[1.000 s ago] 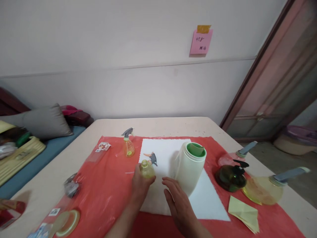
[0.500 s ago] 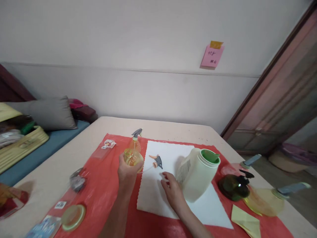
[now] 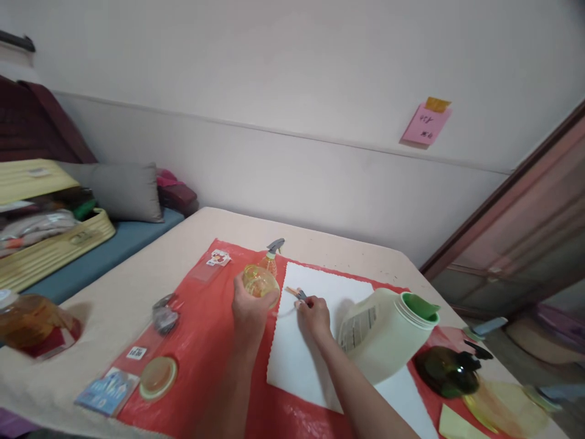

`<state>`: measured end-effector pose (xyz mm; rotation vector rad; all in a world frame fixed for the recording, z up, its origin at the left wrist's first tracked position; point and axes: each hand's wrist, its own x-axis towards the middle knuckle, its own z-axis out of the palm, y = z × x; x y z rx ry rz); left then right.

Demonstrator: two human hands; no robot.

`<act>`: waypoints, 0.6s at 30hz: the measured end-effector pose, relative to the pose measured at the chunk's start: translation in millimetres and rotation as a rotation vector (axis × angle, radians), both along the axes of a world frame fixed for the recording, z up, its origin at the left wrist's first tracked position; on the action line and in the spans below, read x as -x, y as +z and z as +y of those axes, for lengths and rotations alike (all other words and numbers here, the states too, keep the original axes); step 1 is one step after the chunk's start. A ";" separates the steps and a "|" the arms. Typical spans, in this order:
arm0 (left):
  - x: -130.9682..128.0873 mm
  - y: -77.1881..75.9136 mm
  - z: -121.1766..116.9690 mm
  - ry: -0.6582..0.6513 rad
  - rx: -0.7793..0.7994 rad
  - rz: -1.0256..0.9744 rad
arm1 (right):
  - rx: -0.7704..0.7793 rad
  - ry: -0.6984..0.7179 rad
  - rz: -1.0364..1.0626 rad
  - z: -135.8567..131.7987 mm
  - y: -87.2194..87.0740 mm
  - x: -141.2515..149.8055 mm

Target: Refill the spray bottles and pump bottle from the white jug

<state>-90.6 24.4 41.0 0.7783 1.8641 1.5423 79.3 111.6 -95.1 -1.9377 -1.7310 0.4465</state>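
Note:
My left hand (image 3: 250,306) is wrapped round a clear yellowish spray bottle (image 3: 259,285) that has no spray head on it, its neck pointing up and to the left. With closed fingers, my right hand (image 3: 316,314) grips a grey and orange trigger spray head (image 3: 297,293) over the white sheet (image 3: 292,360). A thin tube seems to run left from the spray head. Just behind the held bottle stands another spray bottle (image 3: 270,261) with its grey trigger head fitted. Right of my right hand, a large pale jug (image 3: 381,335) with a green funnel-like piece (image 3: 418,305) in its mouth stands on the sheet.
A red plastic cover (image 3: 205,341) lies on the table. At right are a dark green pump bottle (image 3: 443,369), a yellow bottle (image 3: 507,405) and yellow paper (image 3: 461,424). A round lid (image 3: 158,378), a blue packet (image 3: 108,391) and an amber jar (image 3: 36,323) sit at left.
My right hand has moved forward onto the spray head and closed on it. My left hand still holds the bottle. The whole view has turned slightly left.

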 end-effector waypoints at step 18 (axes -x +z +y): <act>2.5 -5.0 4.4 0.055 -0.001 0.012 | -0.138 0.206 0.098 -3.2 2.6 16.4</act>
